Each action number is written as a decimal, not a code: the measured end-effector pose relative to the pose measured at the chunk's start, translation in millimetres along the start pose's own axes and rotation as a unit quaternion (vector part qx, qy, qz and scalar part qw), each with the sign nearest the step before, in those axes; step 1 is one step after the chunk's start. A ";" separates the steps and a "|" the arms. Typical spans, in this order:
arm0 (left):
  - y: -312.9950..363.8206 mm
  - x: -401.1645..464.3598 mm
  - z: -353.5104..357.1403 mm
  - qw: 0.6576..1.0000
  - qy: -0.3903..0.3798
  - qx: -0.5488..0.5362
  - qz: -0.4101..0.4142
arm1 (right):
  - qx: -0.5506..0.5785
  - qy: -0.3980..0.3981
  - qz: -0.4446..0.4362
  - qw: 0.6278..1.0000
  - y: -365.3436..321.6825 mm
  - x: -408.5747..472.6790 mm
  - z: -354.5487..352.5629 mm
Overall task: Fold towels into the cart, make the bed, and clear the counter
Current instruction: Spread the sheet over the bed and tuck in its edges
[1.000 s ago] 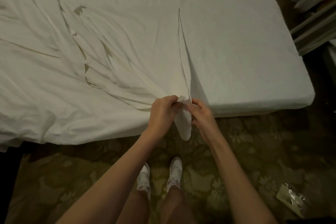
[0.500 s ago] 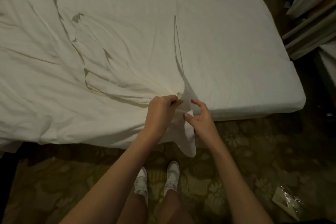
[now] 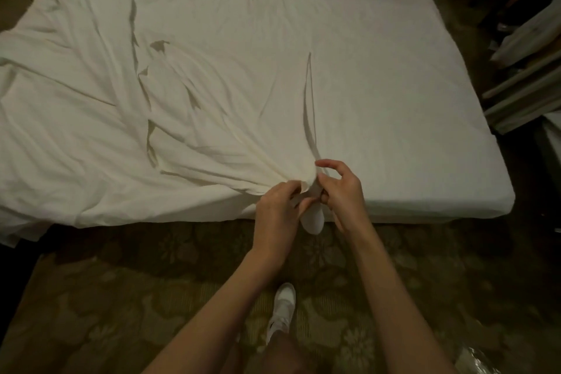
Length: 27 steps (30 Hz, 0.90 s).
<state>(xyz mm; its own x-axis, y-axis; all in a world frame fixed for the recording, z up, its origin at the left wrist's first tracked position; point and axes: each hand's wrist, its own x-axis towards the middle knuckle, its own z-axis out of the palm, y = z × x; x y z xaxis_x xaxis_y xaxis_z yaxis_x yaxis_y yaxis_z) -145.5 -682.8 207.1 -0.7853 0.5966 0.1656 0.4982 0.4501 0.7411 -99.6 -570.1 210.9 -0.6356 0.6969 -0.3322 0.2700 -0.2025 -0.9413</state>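
At the bed's (image 3: 425, 136) near edge both hands, left (image 3: 277, 215) and right (image 3: 343, 191), have fingers clamped on a bunched sheet (image 3: 212, 118) corner, whose tip hangs below them, fingertips partly hidden by cloth.

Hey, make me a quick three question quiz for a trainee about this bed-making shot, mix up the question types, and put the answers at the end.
1. True or false: the loose sheet already covers the whole mattress.
2. Multiple choice: where do the two hands meet? A) at the far edge of the bed, B) at the near edge of the bed, C) over the floor away from the bed.
3. Short answer: what does the left hand have in its grip?

Key
1. False: the right part of the mattress lies uncovered.
2. B: the left hand and right hand work together at the near edge.
3. A gathered corner of the sheet, with its tip hanging below the hands.
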 end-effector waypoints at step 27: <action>17.7 48.2 9.7 0.996 -0.042 -0.010 -0.080 | -0.163 -0.108 0.025 0.980 42.3 -27.6 -43.0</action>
<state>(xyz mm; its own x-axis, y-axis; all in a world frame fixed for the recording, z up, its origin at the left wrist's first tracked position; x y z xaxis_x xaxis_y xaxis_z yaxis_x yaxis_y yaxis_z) -171.0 -639.6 221.9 -0.8198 0.5725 -0.0102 0.3609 0.5305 0.7670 -39.5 -568.3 182.8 -0.7446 0.5219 -0.4162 0.4993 0.0215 -0.8662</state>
